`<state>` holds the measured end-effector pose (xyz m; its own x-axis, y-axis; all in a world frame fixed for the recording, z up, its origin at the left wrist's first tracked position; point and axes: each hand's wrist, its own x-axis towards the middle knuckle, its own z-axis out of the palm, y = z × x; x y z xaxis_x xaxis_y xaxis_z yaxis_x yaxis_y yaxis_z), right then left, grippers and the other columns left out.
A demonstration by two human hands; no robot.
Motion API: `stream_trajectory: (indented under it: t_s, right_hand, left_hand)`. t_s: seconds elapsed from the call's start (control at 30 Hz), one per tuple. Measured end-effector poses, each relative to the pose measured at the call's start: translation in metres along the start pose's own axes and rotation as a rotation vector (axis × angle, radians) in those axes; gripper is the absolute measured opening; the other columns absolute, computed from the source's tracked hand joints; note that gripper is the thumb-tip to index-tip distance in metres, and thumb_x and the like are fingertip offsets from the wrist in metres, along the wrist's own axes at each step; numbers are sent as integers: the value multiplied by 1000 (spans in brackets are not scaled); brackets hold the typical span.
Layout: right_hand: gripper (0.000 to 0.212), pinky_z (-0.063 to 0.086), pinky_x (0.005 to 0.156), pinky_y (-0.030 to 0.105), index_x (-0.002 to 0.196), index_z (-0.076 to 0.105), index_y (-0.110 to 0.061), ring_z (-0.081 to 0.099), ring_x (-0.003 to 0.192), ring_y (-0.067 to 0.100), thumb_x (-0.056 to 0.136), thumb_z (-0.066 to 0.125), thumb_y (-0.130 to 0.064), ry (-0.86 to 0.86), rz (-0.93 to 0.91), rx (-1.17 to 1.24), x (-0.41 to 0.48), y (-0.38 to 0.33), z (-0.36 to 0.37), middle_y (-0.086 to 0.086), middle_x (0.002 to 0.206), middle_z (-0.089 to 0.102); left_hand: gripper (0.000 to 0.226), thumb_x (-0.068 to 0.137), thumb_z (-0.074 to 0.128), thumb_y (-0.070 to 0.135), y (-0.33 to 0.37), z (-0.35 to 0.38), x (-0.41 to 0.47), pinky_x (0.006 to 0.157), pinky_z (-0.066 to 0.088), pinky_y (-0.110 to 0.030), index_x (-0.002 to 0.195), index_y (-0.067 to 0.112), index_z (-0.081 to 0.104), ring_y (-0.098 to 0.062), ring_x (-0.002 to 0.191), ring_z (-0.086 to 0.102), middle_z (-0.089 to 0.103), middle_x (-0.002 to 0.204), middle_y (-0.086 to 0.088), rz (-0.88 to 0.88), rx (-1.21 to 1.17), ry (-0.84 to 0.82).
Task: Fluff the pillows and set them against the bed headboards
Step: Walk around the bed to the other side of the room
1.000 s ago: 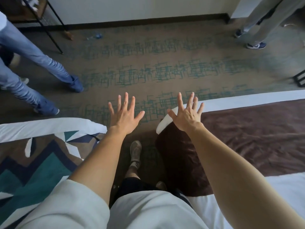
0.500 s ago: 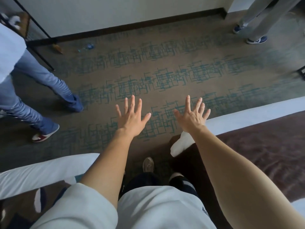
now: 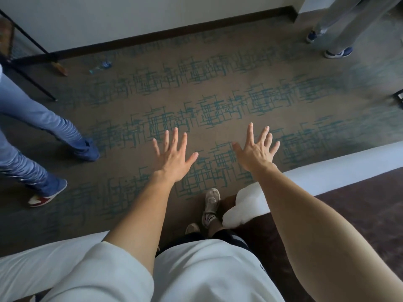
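My left hand (image 3: 174, 159) and my right hand (image 3: 256, 153) are stretched out in front of me over the carpet, palms down, fingers spread, holding nothing. I stand in the gap between two beds. The right bed (image 3: 359, 210) has a brown runner and a white sheet edge, with a rumpled white corner beside my feet. Of the left bed (image 3: 43, 273) only a white edge shows at the bottom left. No pillow and no headboard are in view.
A person in blue jeans (image 3: 37, 127) stands on the carpet at the left. Another person's legs in grey trousers (image 3: 340, 25) are at the top right. A plastic bottle (image 3: 100, 67) lies near the wall beside a black rack leg (image 3: 28, 73).
The view has moved forward and up: both beds slid toward the bottom of the frame and the patterned runner of the left bed left the view. My hands stay open and spread.
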<state>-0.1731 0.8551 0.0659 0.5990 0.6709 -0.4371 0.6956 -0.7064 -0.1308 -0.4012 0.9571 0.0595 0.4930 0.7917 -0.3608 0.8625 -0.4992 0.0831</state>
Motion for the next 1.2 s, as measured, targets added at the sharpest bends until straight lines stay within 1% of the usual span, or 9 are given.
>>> stream_trajectory:
  t_s: [0.17, 0.33, 0.47, 0.6, 0.8, 0.93, 1.07, 1.2]
  right_hand:
    - [83, -8, 120, 62, 160, -17, -30, -9, 155, 40, 98, 23, -70, 27, 5, 37, 64, 5, -33, 25, 165, -18]
    - [82, -8, 120, 61, 159, -17, -30, -10, 155, 39, 98, 21, -70, 28, 35, 56, 116, 17, -62, 25, 165, -17]
    - [82, -8, 121, 61, 159, -18, -30, -10, 155, 39, 99, 21, -69, 20, 89, 90, 144, 36, -78, 24, 165, -18]
    - [81, -9, 120, 60, 159, -18, -30, -11, 155, 39, 99, 20, -69, 10, 147, 126, 168, 63, -91, 24, 165, -19]
    - [80, -9, 120, 60, 160, -15, -31, -11, 155, 39, 100, 22, -68, 19, 329, 217, 210, 105, -106, 23, 166, -19]
    - [80, -8, 121, 61, 161, -13, -30, -9, 155, 40, 100, 22, -68, 39, 460, 280, 239, 134, -117, 24, 166, -16]
    - [80, -6, 121, 61, 161, -11, -29, -7, 155, 40, 100, 22, -68, 49, 610, 347, 271, 156, -135, 24, 166, -14]
    - [80, -4, 122, 61, 161, -11, -29, -5, 155, 40, 100, 22, -69, 77, 721, 424, 301, 172, -160, 24, 166, -13]
  left_hand:
    - [81, 98, 17, 71, 28, -31, 65, 119, -11, -64, 162, 25, -1, -30, 155, -17, -15, 169, -5, 21, 20, 15]
    - [81, 98, 16, 71, 63, -62, 121, 119, -12, -62, 162, 25, -3, -28, 154, -19, -18, 169, -4, 47, 30, 13]
    - [82, 98, 15, 71, 89, -74, 162, 120, -12, -63, 162, 24, -4, -28, 154, -20, -20, 168, -5, 111, 50, -8]
    - [85, 97, 21, 73, 122, -83, 209, 118, -13, -63, 162, 24, -3, -29, 154, -19, -19, 168, -6, 193, 89, -16]
    - [86, 97, 22, 73, 184, -96, 287, 119, -10, -64, 162, 24, -2, -29, 155, -18, -18, 168, -6, 366, 153, -51]
    - [84, 98, 23, 71, 229, -109, 342, 119, -12, -62, 162, 24, -3, -28, 154, -19, -19, 168, -5, 481, 184, -87]
    - [84, 98, 21, 71, 276, -127, 401, 120, -12, -63, 162, 24, -5, -29, 154, -20, -20, 168, -6, 604, 252, -125]
    - [84, 98, 20, 71, 324, -148, 452, 120, -10, -64, 162, 23, -5, -30, 154, -19, -19, 168, -6, 718, 310, -142]
